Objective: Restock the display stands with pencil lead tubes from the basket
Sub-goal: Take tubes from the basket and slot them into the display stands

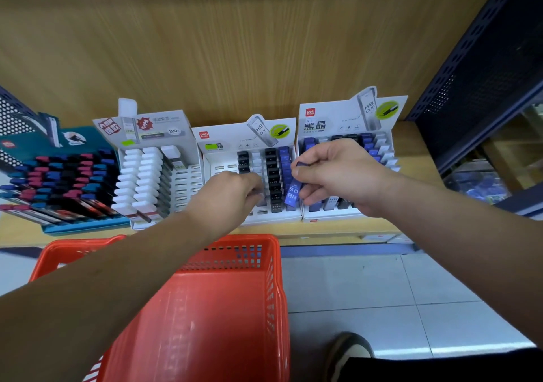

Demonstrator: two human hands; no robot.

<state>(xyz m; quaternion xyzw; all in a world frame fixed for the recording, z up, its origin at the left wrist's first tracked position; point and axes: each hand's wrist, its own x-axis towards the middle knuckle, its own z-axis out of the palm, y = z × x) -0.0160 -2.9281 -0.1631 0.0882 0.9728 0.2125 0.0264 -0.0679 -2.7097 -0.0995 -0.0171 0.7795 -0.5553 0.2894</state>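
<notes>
The red basket [273, 279] sits nearest, below the shelf [417, 135] edge. On the shelf, the middle display stand [226, 146] and the right display stand [332, 120] stand side by side. The left hand [232, 190] curls over the middle stand's rows; grip cannot be determined. The right hand [338, 173] pinches a blue lead tube [293, 187] above the stands' junction.

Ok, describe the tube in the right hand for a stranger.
Past the red basket stand the two rightmost display stands. Between them the right hand pinches a blue tube marked HB 0.5, held above the slots its neighbours sit in.
</notes>
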